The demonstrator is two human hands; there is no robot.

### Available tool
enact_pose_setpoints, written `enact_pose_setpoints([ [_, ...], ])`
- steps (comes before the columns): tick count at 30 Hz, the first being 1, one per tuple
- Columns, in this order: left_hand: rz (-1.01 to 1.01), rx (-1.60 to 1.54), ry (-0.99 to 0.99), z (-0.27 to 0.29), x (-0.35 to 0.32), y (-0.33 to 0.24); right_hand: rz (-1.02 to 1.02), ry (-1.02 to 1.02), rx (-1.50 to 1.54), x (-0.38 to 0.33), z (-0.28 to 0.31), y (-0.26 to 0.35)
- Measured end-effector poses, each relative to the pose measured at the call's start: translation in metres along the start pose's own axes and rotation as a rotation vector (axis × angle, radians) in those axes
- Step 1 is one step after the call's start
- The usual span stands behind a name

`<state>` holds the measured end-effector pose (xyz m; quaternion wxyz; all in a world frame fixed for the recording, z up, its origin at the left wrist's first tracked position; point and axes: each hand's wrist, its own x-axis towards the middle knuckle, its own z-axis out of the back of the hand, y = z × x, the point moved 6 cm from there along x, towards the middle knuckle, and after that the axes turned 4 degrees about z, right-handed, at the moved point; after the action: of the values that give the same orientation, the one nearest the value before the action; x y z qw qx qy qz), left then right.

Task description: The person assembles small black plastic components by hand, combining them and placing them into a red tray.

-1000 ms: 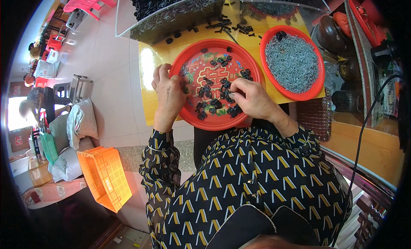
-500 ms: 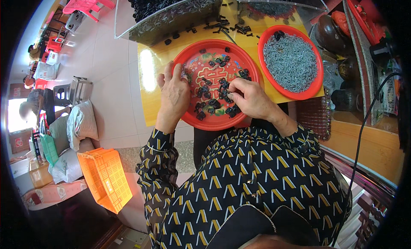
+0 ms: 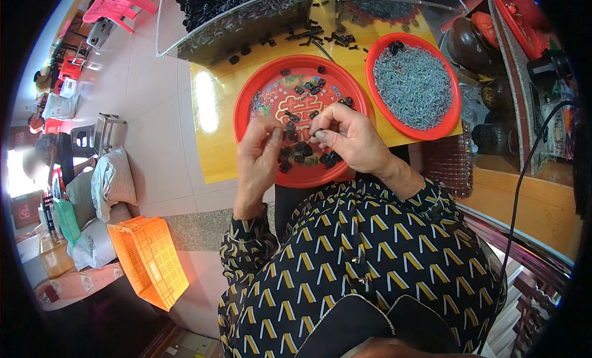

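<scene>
Yellow surface (image 3: pixel 213 151), glossy and brightly lit along its left side, carries most of what I watch through the head camera. Nearest are the patterned sleeves (image 3: pixel 246 244), and past them both hands work over a round red tray (image 3: pixel 259 77). The right hand (image 3: pixel 354 142) has thumb and finger pinched together, apparently on a small black piece (image 3: pixel 319 130), too small for me to read its long axis. Facing it from the left is the left hand (image 3: pixel 259 151), thumb and finger curled toward each other; I cannot tell whether that grip holds anything. I judge that the narrow gap between the two sets of fingertips matters most: the piece sits on its right side, nearer the right hand. Loose black parts (image 3: pixel 302 148) lie in the tray, below and between the hands. Farther right, a second red tray (image 3: pixel 370 65) holds silver screws (image 3: pixel 413 90). Beyond, scattered dark bits (image 3: pixel 342 39) lie before two clear bins (image 3: pixel 246 34). Off left, an orange crate (image 3: pixel 148 262) stands on the floor (image 3: pixel 160 124).
</scene>
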<state>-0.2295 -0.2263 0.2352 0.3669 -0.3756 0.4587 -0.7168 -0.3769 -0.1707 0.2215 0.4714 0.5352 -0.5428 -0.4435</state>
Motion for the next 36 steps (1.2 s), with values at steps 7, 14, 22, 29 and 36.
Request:
enact_pose_setpoints([
  [7, 0.296, -0.454, -0.06, -0.019, -0.024, 0.01, -0.087, -0.023, 0.044, -0.001, -0.016, 0.007],
  [14, 0.35, -0.588, -0.125, -0.025, -0.031, 0.013, -0.086, -0.033, 0.115, -0.005, -0.022, 0.006],
  [22, 0.255, -0.451, -0.126, -0.024, -0.029, 0.001, -0.122, -0.025, 0.068, -0.005, -0.022, 0.003],
  [29, 0.197, -0.321, -0.08, -0.026, -0.029, -0.002, -0.148, -0.023, -0.026, -0.006, -0.02, 0.002],
  [36, 0.23, -0.257, -0.106, -0.028, -0.034, 0.009, -0.129, -0.021, 0.004, -0.003, -0.019, -0.009],
])
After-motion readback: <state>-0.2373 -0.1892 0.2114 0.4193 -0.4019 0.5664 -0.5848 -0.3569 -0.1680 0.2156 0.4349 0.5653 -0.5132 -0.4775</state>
